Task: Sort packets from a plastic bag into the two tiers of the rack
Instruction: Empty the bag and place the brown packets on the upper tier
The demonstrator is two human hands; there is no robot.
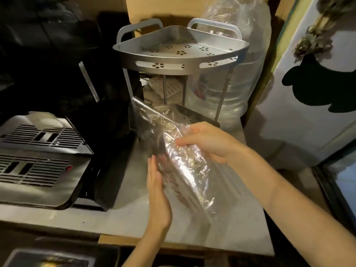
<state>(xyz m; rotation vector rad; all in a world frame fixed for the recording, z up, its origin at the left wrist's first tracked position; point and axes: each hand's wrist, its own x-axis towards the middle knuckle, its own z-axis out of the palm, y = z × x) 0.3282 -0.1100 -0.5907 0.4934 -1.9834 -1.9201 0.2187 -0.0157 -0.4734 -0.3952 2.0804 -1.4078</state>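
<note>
A clear crinkled plastic bag [179, 160] with dark packets inside is held over the counter in front of the rack. My left hand [157, 193] presses flat against the bag's lower left side. My right hand [206, 141] grips the bag's upper right edge, fingers curled onto the plastic. The grey metal two-tier corner rack [179, 68] stands behind; its top tier [192, 48] holds nothing. The bottom tier [190, 114] is partly hidden by the bag. The packets look blurred.
A metal appliance with slotted grilles [38, 160] sits at the left. A large clear water jug [227, 89] in plastic stands right of the rack. A white fridge door [308, 93] bounds the right. The pale counter [134, 214] runs under my hands.
</note>
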